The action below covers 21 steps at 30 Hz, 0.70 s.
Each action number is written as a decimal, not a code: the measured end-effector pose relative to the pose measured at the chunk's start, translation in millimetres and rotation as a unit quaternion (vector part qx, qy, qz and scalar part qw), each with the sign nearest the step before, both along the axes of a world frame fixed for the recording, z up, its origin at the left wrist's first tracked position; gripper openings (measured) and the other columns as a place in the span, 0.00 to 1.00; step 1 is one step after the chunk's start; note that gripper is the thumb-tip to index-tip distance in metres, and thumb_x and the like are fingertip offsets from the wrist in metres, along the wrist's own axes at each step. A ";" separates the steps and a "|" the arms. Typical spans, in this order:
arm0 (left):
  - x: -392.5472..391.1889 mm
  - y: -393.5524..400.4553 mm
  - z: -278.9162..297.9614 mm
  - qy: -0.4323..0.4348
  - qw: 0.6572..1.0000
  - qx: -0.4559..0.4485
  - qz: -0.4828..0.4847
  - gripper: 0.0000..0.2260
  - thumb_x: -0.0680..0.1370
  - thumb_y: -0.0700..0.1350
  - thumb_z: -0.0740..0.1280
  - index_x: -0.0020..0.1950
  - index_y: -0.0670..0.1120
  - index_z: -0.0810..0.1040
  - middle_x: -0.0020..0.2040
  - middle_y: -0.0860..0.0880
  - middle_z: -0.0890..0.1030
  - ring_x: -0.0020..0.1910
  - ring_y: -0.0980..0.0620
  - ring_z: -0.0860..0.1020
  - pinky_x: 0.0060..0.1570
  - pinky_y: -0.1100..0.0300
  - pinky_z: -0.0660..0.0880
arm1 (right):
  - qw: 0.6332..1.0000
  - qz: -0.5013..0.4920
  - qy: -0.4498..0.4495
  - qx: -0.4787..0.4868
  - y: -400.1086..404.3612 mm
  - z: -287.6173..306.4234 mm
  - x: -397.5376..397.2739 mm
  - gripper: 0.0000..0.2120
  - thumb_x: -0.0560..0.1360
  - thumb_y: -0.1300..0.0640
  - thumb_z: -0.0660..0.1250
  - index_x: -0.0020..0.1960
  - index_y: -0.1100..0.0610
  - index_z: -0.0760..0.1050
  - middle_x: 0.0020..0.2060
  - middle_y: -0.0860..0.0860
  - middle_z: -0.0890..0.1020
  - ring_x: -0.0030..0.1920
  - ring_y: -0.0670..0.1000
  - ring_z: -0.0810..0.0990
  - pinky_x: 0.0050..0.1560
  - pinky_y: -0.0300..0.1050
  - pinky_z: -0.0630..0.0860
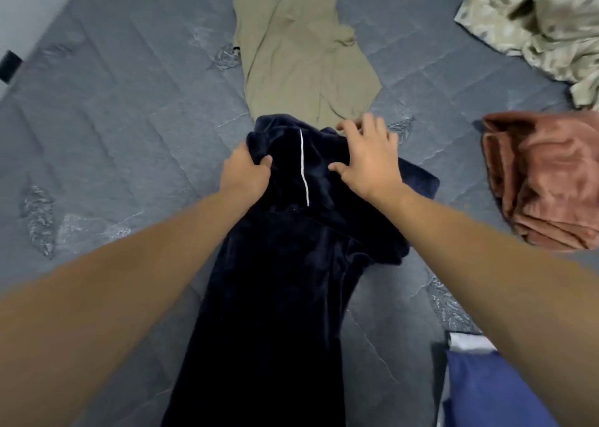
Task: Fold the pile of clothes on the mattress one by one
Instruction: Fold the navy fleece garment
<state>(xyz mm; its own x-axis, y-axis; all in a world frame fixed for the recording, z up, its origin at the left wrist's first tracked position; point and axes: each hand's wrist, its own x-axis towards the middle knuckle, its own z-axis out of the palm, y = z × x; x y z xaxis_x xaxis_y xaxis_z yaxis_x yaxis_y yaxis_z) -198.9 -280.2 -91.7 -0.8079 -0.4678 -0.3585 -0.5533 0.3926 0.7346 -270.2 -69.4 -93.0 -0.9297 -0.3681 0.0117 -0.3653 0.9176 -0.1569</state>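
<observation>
From the head view, a dark navy garment [275, 280] lies lengthwise on the grey mattress [113, 135]. The left hand [246, 172] bunches its far end in curled fingers; the right hand [368, 159] presses it with spread fingers, near a khaki garment [301, 60].

A dark navy velvety garment [285, 264] with a thin white stripe lies stretched lengthwise down the middle of the grey quilted mattress [113, 135], its far end bunched up. At 12 o'clock from it a khaki garment [301, 54] lies flat, folded. At 3 o'clock sits a folded rust-brown piece [547, 180]; at 1 o'clock, a crumpled pale patterned heap [544, 21].
</observation>
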 end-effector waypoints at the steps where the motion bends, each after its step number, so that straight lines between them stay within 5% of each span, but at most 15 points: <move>1: 0.6 -5.9 -3.8 -0.009 1.000 -0.015 0.000 0.11 0.82 0.47 0.67 0.63 0.47 0.73 0.54 0.47 0.80 0.56 0.44 0.79 0.55 0.51 0.76 | 0.998 -0.017 0.055 0.013 -6.2 -4.3 10.3 0.28 0.71 0.46 0.77 0.65 0.51 0.71 0.61 0.54 0.72 0.62 0.59 0.71 0.59 0.56 0.69; 4: 11.8 -11.6 -17.0 0.003 0.999 -0.037 -0.004 0.10 0.84 0.46 0.66 0.60 0.46 0.67 0.47 0.51 0.76 0.45 0.50 0.76 0.46 0.54 0.71 | 0.995 -0.025 0.099 0.020 -12.9 -22.2 52.4 0.22 0.76 0.50 0.70 0.67 0.54 0.70 0.62 0.56 0.72 0.60 0.60 0.71 0.57 0.56 0.68; 10: 25.0 -8.2 -20.9 0.051 0.999 0.003 -0.007 0.07 0.87 0.46 0.58 0.61 0.44 0.70 0.43 0.53 0.76 0.38 0.58 0.74 0.34 0.61 0.69 | 1.000 -0.018 0.013 0.015 -2.0 -46.0 85.1 0.30 0.83 0.43 0.57 0.82 0.51 0.60 0.79 0.56 0.65 0.79 0.58 0.62 0.79 0.62 0.57; 14: 26.2 -8.9 -20.9 0.031 0.997 0.066 -0.029 0.11 0.85 0.50 0.62 0.64 0.46 0.70 0.53 0.49 0.80 0.46 0.53 0.79 0.48 0.55 0.77 | 0.999 -0.013 -0.050 0.009 8.3 -46.0 86.5 0.33 0.83 0.36 0.52 0.84 0.46 0.52 0.83 0.54 0.56 0.83 0.58 0.52 0.81 0.65 0.48; 17: 26.1 -9.5 -27.8 -0.008 0.983 0.181 0.013 0.25 0.78 0.56 0.74 0.70 0.50 0.70 0.63 0.52 0.80 0.60 0.52 0.79 0.62 0.52 0.77 | 0.994 0.012 -0.107 -0.014 14.4 -44.8 80.7 0.38 0.80 0.31 0.56 0.84 0.43 0.47 0.84 0.53 0.52 0.84 0.58 0.47 0.81 0.66 0.45; 21: 24.5 -3.8 -32.9 0.000 0.959 0.284 0.029 0.23 0.75 0.51 0.78 0.69 0.51 0.78 0.58 0.54 0.85 0.57 0.54 0.84 0.62 0.52 0.80 | 0.993 0.021 -0.108 -0.039 19.3 -38.1 69.7 0.44 0.76 0.27 0.61 0.84 0.42 0.49 0.83 0.53 0.54 0.83 0.58 0.50 0.81 0.66 0.46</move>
<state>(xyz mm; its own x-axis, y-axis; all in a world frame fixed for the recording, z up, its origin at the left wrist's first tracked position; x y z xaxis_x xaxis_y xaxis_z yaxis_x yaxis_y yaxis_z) -174.5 -284.0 -124.6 -0.7863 -0.2421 -0.5684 -0.5621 -0.1015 0.8208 -200.5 -50.1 -131.1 -0.8971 -0.4132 -0.1561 -0.3541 0.8841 -0.3050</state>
